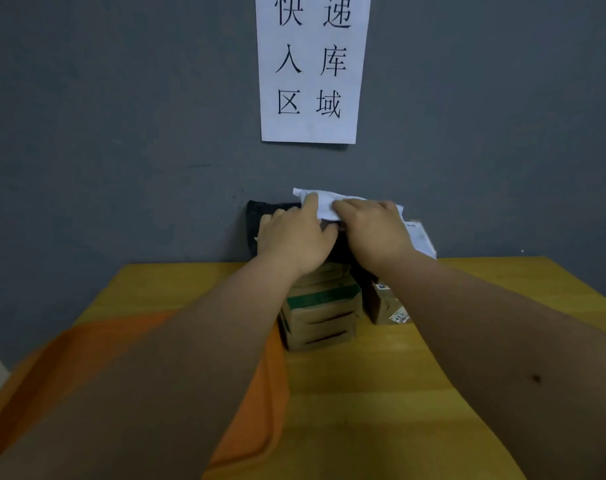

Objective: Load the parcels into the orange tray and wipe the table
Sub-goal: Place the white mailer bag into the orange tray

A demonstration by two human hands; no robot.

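A black soft parcel (258, 216) with a white label (324, 202) tops a stack at the table's far edge against the wall. My left hand (294, 237) and my right hand (371, 230) both grip it from above, fingers over the label. Under it stands a brown cardboard box (320, 313) with green tape. A smaller brown box (386, 306) sits to its right, partly hidden by my right forearm. The orange tray (260, 393) lies at the lower left, mostly covered by my left arm.
The yellow wooden table (381, 393) runs up to a dark grey wall (121, 133). A white paper sign (312, 67) with black characters hangs on the wall above the parcels. A white packet (421, 237) leans behind the stack on the right.
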